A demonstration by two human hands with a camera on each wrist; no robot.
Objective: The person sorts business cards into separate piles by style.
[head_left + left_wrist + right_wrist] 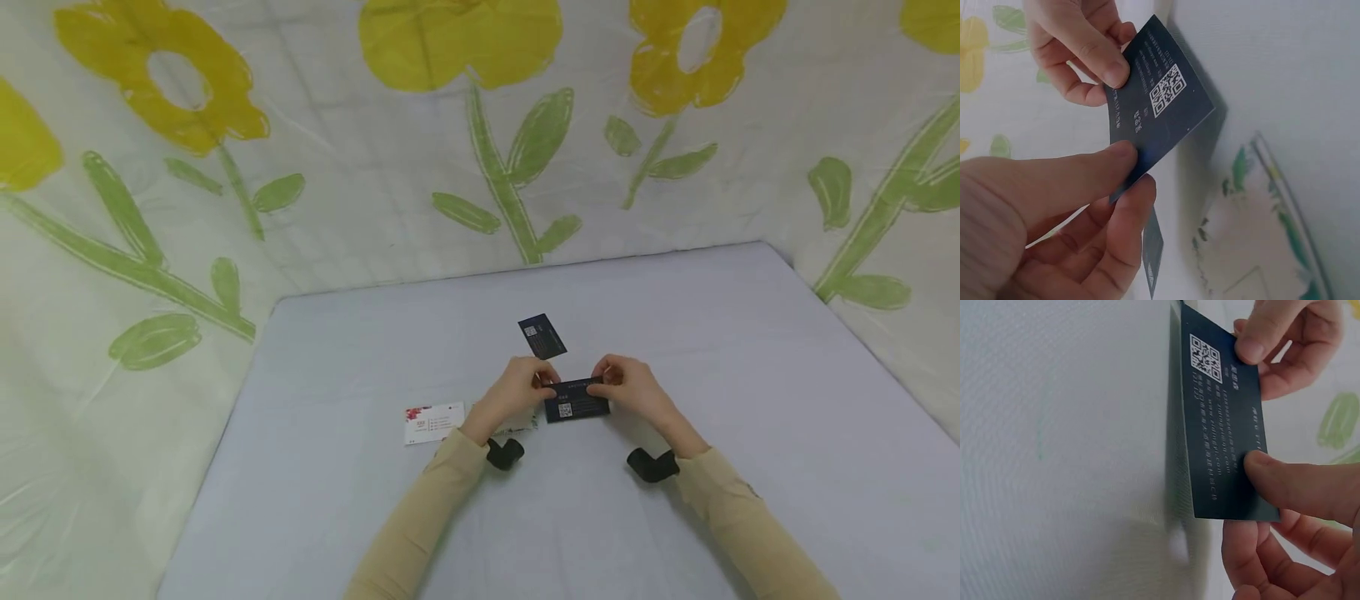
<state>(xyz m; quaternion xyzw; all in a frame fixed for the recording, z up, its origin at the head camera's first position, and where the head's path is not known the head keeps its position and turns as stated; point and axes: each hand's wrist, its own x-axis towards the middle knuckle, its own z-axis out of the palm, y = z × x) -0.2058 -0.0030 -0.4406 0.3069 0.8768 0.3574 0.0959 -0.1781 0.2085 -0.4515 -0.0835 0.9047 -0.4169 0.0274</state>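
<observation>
While both hands meet over the middle of the pale grey surface (750, 400), the dark card (576, 401) is held between them just above it, long edge roughly level. Flower-print sheeting (450, 125) walls the surface at 9, 12 and 3 o'clock.

Left hand (521, 387): thumb and fingers pinch the card's 9 o'clock end. Right hand (628, 388): thumb and fingers pinch the 3 o'clock end. Neither hand is free.

Handling, judged: thin printed card stock, very light, stiff enough to stay flat across the span, though it would bow or crease under a hard squeeze. The coated face looks smooth, possibly slippery. Best hold is a light pinch at the short ends, thumb on the printed face, clear of the QR code (1167, 91).

Other items: a white card with a red motif (434, 422) lies flat at 9 o'clock of the left hand; a second dark card (542, 336) lies flat at 12 o'clock of the hands, apart from them.

View differences: the head view alone gives the layout and both loose cards. The left wrist view shows the thumb (1085, 175) pressed on the card face, plus a clear sleeve with green print (1260, 225) on the surface, barely seen from the head. The right wrist view shows lines of small print (1222, 444), unreadable.
</observation>
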